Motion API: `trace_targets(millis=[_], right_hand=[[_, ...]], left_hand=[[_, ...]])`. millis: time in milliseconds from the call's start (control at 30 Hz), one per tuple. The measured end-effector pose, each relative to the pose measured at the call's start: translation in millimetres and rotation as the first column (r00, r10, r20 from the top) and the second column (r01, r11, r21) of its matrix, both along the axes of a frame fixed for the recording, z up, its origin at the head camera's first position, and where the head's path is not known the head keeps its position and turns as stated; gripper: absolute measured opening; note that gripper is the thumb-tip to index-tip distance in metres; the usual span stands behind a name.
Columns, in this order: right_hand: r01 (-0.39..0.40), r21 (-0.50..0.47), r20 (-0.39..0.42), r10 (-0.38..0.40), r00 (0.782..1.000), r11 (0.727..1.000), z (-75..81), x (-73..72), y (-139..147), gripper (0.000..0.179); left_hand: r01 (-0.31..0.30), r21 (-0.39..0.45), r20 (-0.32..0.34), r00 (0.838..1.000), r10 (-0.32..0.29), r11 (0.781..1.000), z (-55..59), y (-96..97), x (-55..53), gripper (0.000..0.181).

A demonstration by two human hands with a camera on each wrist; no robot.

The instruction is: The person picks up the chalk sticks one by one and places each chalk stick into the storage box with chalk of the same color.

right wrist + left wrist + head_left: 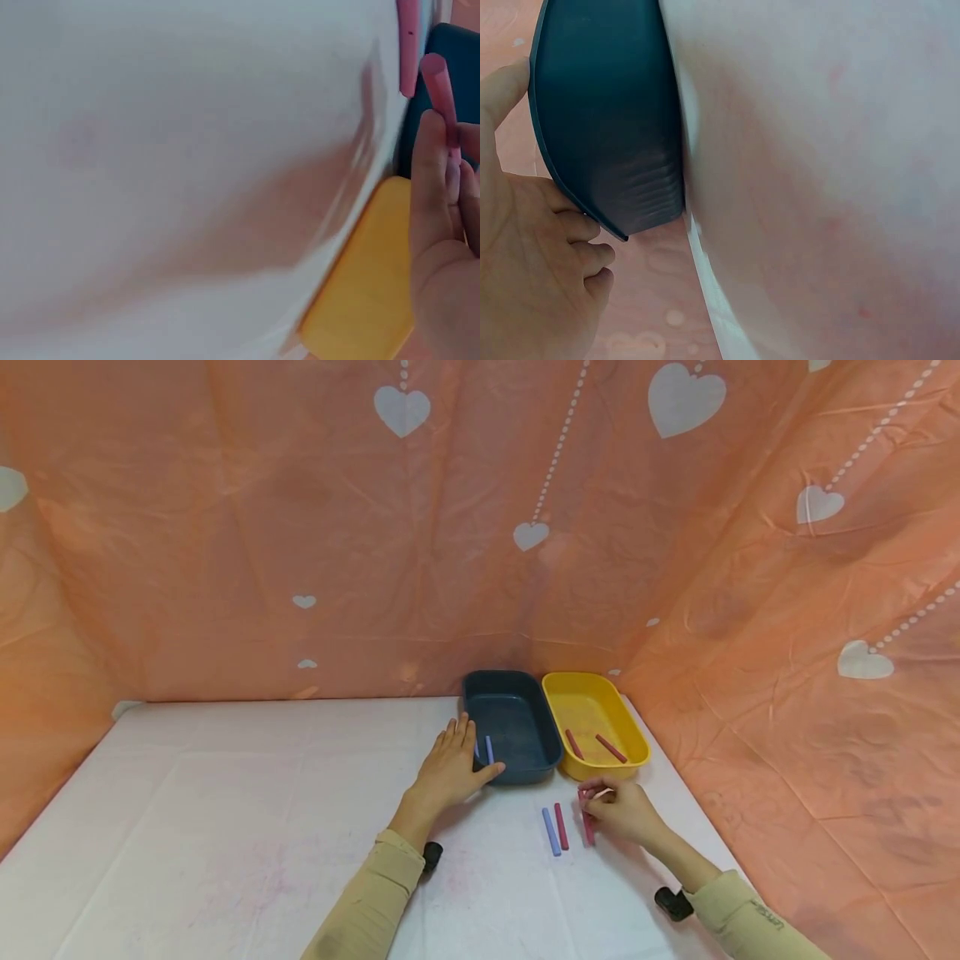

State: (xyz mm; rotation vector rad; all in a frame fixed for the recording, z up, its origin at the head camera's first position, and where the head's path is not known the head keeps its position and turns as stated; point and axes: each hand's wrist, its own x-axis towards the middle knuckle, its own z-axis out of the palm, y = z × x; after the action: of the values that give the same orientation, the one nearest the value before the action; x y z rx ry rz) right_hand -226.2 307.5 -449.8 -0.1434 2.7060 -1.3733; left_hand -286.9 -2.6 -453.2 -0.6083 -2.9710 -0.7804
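My right hand pinches a pink-red chalk stick between thumb and fingers, just in front of the yellow tray. In the right wrist view, one end of this chalk sticks out past the fingertips. My left hand rests at the near left corner of the dark blue tray, fingers extended along its rim and thumb on the near edge. On the cloth beside the right hand lie a blue chalk stick and a red chalk stick.
Two red chalk sticks lie in the yellow tray, and blue chalk sticks are in the dark blue one. Both trays stand side by side at the back of the white-covered table. An orange curtain hangs behind and at the sides.
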Motion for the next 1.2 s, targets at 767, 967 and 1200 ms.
trace_targets(millis=[767,967,1200], right_hand=[[0.052,-0.028,-0.145,-0.055,0.988,0.998,37.6,-32.8,5,0.031],[0.039,-0.033,-0.159,-0.044,0.986,0.999,44.0,-49.2,10,0.03],[0.026,-0.036,-0.151,-0.031,0.988,0.999,52.3,-70.0,15,0.031]], left_hand=[[0.001,0.0,0.012,1.0,-0.001,1.0,0.0,-1.3,-1.4,0.1],[0.003,0.005,0.02,1.0,-0.003,1.0,1.8,-1.3,1.2,0.1],[0.004,0.006,0.022,1.0,-0.004,1.0,1.9,-1.1,1.2,0.1]])
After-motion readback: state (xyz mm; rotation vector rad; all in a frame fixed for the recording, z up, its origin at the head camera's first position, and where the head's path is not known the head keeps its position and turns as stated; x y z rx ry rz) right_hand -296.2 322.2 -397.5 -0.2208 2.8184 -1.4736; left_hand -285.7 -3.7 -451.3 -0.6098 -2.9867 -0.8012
